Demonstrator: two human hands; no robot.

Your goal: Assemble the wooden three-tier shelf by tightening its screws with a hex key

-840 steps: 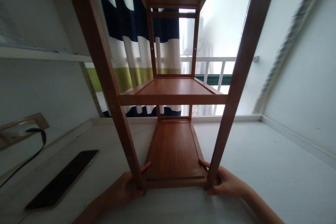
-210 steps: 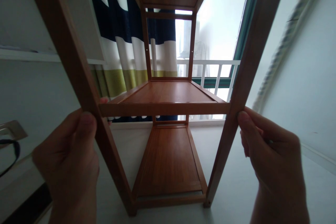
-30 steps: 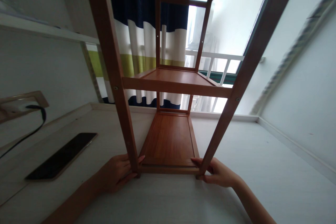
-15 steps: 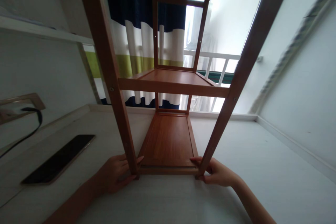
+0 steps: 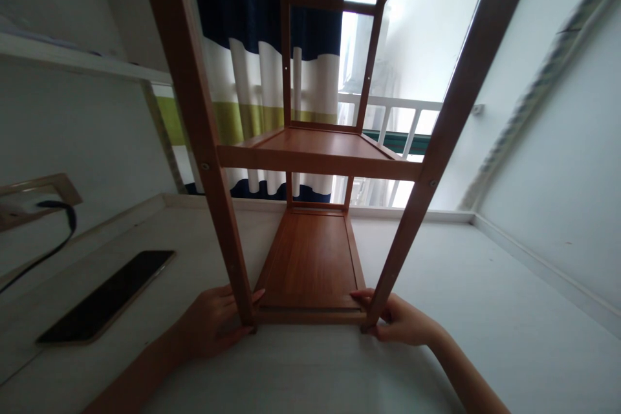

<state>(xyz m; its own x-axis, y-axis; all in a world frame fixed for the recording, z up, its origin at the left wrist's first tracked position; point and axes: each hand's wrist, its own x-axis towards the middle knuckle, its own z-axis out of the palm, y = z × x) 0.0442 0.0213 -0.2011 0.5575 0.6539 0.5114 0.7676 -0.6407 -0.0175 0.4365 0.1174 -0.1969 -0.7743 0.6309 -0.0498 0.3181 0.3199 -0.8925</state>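
Observation:
A brown wooden shelf rack (image 5: 320, 163) stands upright on a white surface (image 5: 310, 369), its bottom board (image 5: 310, 255) low between the posts. My left hand (image 5: 208, 323) grips the foot of the front left post (image 5: 213, 194), with fingertips reaching over the bottom board's edge and the thumb in front. At the front right post (image 5: 407, 233), my right hand (image 5: 402, 318) grips the foot the same way, fingers on the inner side and thumb before it. Parts of both hands' fingers are hidden behind the posts.
A dark phone (image 5: 107, 297) lies on the surface at left, near a wall socket (image 5: 39, 197) with a black cable (image 5: 65, 239). A striped curtain (image 5: 242, 84) and a window with a white railing (image 5: 407, 103) are behind the rack. A white wall (image 5: 572, 162) rises at right.
Both hands stay on the post feet and the rack has not visibly moved. Only the camera view has shifted very slightly.

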